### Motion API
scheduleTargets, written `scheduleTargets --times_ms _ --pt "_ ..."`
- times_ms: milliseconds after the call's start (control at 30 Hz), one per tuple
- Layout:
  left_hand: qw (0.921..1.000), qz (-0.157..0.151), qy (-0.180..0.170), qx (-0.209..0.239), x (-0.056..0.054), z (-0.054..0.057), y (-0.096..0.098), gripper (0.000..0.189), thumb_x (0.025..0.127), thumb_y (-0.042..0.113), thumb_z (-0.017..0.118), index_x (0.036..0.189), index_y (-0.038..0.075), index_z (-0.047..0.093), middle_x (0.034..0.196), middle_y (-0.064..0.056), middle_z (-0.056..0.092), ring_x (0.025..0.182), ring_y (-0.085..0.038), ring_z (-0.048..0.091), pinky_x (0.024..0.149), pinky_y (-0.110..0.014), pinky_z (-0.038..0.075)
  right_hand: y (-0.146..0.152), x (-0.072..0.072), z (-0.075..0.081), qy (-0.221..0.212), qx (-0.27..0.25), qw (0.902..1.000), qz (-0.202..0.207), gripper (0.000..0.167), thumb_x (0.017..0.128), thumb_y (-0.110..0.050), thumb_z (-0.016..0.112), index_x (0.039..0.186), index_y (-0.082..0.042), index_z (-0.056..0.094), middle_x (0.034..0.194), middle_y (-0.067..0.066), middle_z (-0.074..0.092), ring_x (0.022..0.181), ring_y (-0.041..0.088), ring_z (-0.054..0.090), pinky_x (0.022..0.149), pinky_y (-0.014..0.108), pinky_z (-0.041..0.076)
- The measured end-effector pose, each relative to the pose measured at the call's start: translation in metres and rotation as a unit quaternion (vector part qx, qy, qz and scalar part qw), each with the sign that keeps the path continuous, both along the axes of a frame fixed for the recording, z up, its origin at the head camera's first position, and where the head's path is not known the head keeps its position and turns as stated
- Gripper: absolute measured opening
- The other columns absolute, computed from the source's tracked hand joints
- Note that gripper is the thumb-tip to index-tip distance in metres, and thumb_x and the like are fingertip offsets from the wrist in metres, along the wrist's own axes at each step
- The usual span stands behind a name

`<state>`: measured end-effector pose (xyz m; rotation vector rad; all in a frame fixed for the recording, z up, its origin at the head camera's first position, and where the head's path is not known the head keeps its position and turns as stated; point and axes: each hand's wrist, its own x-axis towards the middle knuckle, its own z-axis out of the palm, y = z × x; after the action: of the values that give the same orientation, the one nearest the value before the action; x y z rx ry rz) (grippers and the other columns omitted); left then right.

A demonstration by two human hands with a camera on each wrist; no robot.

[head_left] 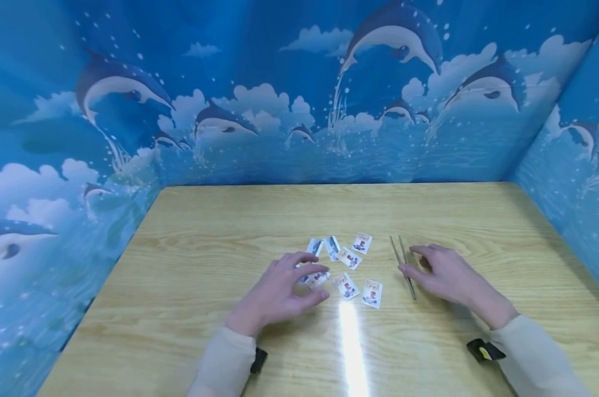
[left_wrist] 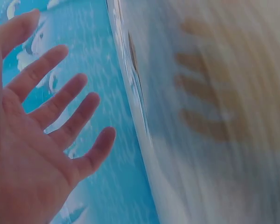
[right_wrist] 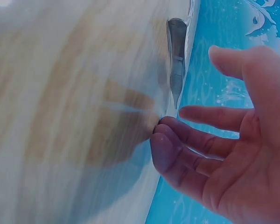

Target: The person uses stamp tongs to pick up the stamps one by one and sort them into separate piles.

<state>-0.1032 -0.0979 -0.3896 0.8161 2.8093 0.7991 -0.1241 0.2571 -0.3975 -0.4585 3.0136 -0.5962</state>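
My left hand (head_left: 286, 289) is held over the left side of a group of small printed cards, its fingers spread and slightly bent. Nothing is in its palm in the left wrist view. Partly beneath those fingers lies one card (head_left: 317, 280); other cards (head_left: 346, 286) lie just beyond the fingertips. Metal tweezers (head_left: 410, 282) rest on the table, their two tips apart and pointing away from me. Right beside them is my right hand (head_left: 445, 273), thumb and index finger apart. In the right wrist view its other fingers (right_wrist: 165, 151) bend down at the tabletop, near the tweezers.
The wood-grain table (head_left: 205, 220) meets a blue dolphin-print backdrop (head_left: 259, 154) at the back and sides. Two bluish cards (head_left: 331, 248) lie at the back of the group, beside a card (head_left: 362, 242) with a red figure. A bright light streak (head_left: 354, 347) shows in front.
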Motion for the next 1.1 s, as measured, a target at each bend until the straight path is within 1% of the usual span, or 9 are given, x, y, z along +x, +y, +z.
scheduleTargets --times_ms 133,233,333,467,567,633,800,1000,1100 --pt "0.9992 -0.040 0.000 0.003 -0.001 -0.002 0.013 0.039 0.095 0.047 0.065 0.131 0.032 0.069 0.139 0.003 0.060 0.131 -0.020 0.054 0.112 -0.050 0.042 -0.003 -0.005 -0.002 0.010 0.007 0.9999 0.007 0.055 0.098 -0.041 0.066 0.124 0.007 0.066 0.066 -0.002 0.046 0.059 0.012 0.034 0.056 0.026 0.029" --pt "0.9977 -0.067 0.009 0.000 -0.001 -0.003 0.023 0.033 0.096 0.042 0.065 0.127 0.031 0.072 0.132 0.004 0.063 0.123 -0.017 0.057 0.107 -0.045 0.045 -0.006 -0.009 -0.002 0.003 0.006 0.9999 0.010 0.048 0.098 -0.038 0.067 0.119 0.005 0.068 0.062 -0.003 0.042 0.055 0.010 0.032 0.053 0.026 0.028" --pt "0.9963 -0.084 0.010 -0.012 -0.001 -0.004 0.032 0.032 0.097 0.041 0.063 0.126 0.033 0.072 0.132 0.005 0.063 0.121 -0.016 0.058 0.108 -0.044 0.045 -0.009 -0.013 -0.003 -0.007 0.000 0.9999 0.014 0.040 0.098 -0.037 0.067 0.111 0.001 0.069 0.059 -0.004 0.040 0.052 0.009 0.031 0.050 0.026 0.028" --pt "0.9936 -0.103 0.028 -0.036 -0.001 -0.006 0.042 0.032 0.098 0.041 0.063 0.127 0.034 0.071 0.134 0.004 0.063 0.121 -0.018 0.058 0.107 -0.044 0.046 -0.013 -0.014 -0.002 -0.017 -0.003 0.9997 0.016 0.039 0.096 -0.030 0.069 0.114 0.005 0.067 0.059 -0.004 0.043 0.050 0.009 0.035 0.047 0.025 0.030" --pt "0.9916 -0.112 0.033 -0.055 0.000 -0.007 0.047 0.033 0.097 0.038 0.065 0.129 0.035 0.070 0.134 0.005 0.062 0.121 -0.017 0.057 0.102 -0.043 0.047 -0.014 -0.014 -0.003 -0.019 -0.001 0.9997 0.016 0.043 0.094 -0.022 0.071 0.121 0.010 0.064 0.061 -0.002 0.049 0.051 0.009 0.038 0.046 0.023 0.032" --pt "0.9907 -0.114 0.026 -0.070 0.000 -0.006 0.050 0.034 0.096 0.037 0.065 0.130 0.037 0.069 0.135 0.006 0.061 0.121 -0.017 0.056 0.102 -0.042 0.047 -0.014 -0.014 -0.005 -0.016 -0.003 0.9997 0.019 0.041 0.093 -0.017 0.071 0.122 0.011 0.064 0.064 -0.001 0.052 0.052 0.010 0.040 0.046 0.023 0.033" --pt "0.9879 -0.122 0.009 -0.095 0.001 -0.005 0.055 0.035 0.096 0.033 0.066 0.130 0.041 0.068 0.136 0.010 0.060 0.122 -0.017 0.053 0.101 -0.042 0.045 -0.013 -0.015 -0.006 -0.003 -0.016 0.9994 0.031 0.032 0.090 -0.008 0.069 0.116 0.010 0.066 0.067 -0.001 0.055 0.055 0.010 0.043 0.048 0.023 0.035" --pt "0.9854 -0.128 -0.001 -0.112 0.000 -0.003 0.063 0.033 0.097 0.032 0.066 0.129 0.042 0.069 0.141 0.012 0.057 0.131 -0.020 0.049 0.105 -0.049 0.043 -0.010 -0.012 -0.005 -0.034 -0.036 0.9986 0.016 0.030 0.089 -0.009 0.065 0.115 0.006 0.065 0.065 -0.002 0.052 0.055 0.011 0.042 0.049 0.025 0.035" --pt "0.9837 -0.130 -0.004 -0.125 -0.001 0.000 0.066 0.037 0.096 0.029 0.067 0.130 0.042 0.068 0.144 0.012 0.056 0.135 -0.021 0.046 0.107 -0.051 0.042 -0.009 -0.011 -0.005 -0.025 -0.052 0.9982 0.015 0.027 0.089 -0.010 0.064 0.113 0.003 0.064 0.064 -0.002 0.050 0.054 0.009 0.040 0.049 0.025 0.033"
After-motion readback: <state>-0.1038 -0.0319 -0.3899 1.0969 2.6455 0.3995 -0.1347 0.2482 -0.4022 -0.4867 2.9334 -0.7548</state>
